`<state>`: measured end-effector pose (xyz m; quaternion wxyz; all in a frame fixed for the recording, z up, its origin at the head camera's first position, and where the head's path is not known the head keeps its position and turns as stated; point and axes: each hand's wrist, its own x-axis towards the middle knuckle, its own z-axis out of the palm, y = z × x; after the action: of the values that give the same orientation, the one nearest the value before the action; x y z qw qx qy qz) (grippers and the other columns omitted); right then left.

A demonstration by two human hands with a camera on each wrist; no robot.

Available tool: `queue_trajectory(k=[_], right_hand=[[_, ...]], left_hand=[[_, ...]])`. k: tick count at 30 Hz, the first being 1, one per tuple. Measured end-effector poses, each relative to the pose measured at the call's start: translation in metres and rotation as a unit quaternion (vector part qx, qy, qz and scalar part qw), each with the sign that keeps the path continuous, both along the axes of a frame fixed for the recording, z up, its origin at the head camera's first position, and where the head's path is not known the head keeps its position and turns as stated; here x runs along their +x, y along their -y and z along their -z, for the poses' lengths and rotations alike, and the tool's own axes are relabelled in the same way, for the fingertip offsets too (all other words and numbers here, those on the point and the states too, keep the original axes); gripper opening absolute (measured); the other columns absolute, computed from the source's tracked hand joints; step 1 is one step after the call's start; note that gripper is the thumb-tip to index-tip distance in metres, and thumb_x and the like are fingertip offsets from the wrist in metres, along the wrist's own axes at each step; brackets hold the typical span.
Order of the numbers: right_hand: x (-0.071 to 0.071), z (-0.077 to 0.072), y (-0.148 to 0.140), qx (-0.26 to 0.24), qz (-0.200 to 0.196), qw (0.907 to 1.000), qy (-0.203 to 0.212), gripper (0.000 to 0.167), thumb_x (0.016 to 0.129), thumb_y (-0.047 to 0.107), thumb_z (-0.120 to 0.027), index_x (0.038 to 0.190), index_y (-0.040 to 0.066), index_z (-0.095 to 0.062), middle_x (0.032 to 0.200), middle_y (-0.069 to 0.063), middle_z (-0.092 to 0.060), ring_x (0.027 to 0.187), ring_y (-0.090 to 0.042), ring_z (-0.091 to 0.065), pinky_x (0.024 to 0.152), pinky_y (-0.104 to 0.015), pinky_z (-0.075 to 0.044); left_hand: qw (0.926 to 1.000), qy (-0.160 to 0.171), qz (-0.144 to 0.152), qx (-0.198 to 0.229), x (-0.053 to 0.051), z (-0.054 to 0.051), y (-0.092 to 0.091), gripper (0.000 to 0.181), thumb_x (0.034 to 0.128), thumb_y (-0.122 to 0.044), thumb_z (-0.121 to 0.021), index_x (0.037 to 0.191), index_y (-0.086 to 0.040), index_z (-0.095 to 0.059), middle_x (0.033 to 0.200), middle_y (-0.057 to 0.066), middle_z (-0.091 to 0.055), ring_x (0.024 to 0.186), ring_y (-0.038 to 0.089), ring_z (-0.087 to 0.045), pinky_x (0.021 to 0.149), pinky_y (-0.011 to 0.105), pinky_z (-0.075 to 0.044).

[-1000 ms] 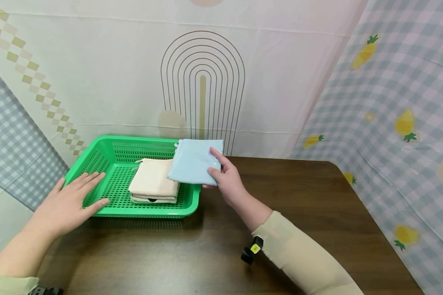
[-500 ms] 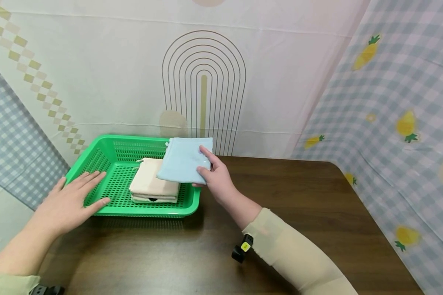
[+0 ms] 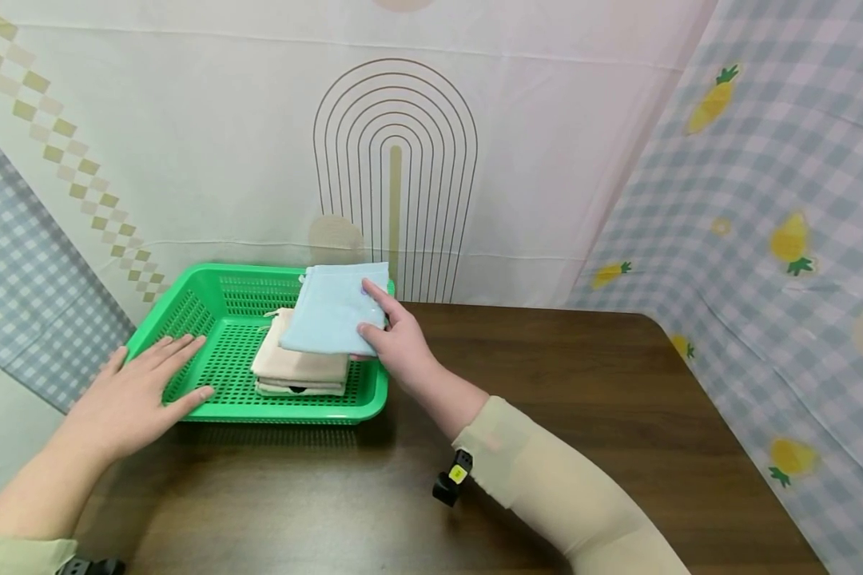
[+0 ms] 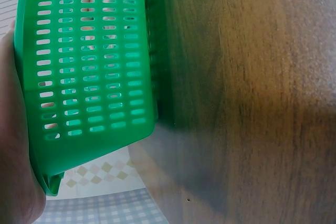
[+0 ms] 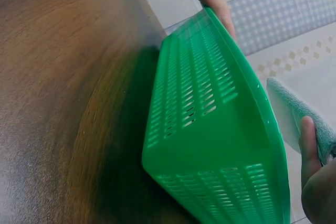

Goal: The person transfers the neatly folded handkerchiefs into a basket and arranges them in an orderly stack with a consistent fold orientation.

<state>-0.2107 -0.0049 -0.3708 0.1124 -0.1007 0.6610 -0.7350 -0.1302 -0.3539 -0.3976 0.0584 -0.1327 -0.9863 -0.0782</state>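
A folded light blue towel (image 3: 334, 307) is pinched at its right edge between the thumb and fingers of my right hand (image 3: 406, 343). It hovers over a stack of folded cream towels (image 3: 298, 367) in the right half of the green plastic basket (image 3: 273, 415), hiding part of the stack. My left hand (image 3: 133, 395) lies with spread, straight fingers over the basket's left front corner. In the right wrist view, the blue towel (image 5: 302, 111) shows above the basket's rim, with my right thumb on it. The left wrist view shows the perforated basket wall (image 4: 89, 61) beside my left hand.
The basket stands on a dark brown wooden table (image 3: 546, 399), near its back edge. Behind it hangs a pale patterned cloth (image 3: 546, 160). A blue checked cloth with pineapples (image 3: 762, 239) hangs along the right side.
My right hand has carried the blue towel leftward, from the basket's right rim to above the cream stack. My left hand has stayed at the basket's left corner.
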Motion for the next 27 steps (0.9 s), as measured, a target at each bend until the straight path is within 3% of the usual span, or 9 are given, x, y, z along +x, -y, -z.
queue_trajectory(k=[7, 17, 27], right_hand=[[0.000, -0.001, 0.010, 0.003, -0.019, 0.9998, 0.002, 0.069, 0.095, -0.007, -0.055, 0.150, 0.035, -0.044, 0.157, -0.009, -0.028, 0.113, -0.031, -0.059, 0.079, -0.056, -0.057], [-0.005, 0.005, 0.022, 0.042, -0.033, 0.9985, -0.009, 0.071, 0.095, -0.007, -0.056, 0.149, 0.036, -0.045, 0.153, -0.006, -0.036, 0.104, -0.026, -0.062, 0.069, -0.040, -0.061], [-0.006, 0.001, 0.039, 0.064, -0.049, 0.9967, -0.012, 0.072, 0.093, -0.009, -0.056, 0.151, 0.034, -0.044, 0.153, 0.010, -0.038, 0.105, -0.025, -0.061, 0.067, -0.039, -0.062]], left_hand=[[1.0000, 0.000, 0.000, -0.001, 0.000, 0.001, 0.000, 0.084, 0.0954, -0.059, -0.054, 0.160, -0.019, -0.019, 0.155, 0.023, -0.034, 0.142, 0.045, -0.029, 0.114, 0.061, 0.015], [1.0000, -0.003, 0.001, 0.000, 0.000, 0.001, 0.001, 0.084, 0.0951, -0.060, -0.054, 0.160, -0.020, -0.019, 0.155, 0.023, -0.035, 0.142, 0.044, -0.029, 0.115, 0.059, 0.017], [1.0000, -0.004, 0.003, 0.001, 0.000, 0.000, 0.001, 0.083, 0.0951, -0.058, -0.055, 0.160, -0.020, -0.019, 0.156, 0.022, -0.034, 0.143, 0.044, -0.029, 0.115, 0.058, 0.017]])
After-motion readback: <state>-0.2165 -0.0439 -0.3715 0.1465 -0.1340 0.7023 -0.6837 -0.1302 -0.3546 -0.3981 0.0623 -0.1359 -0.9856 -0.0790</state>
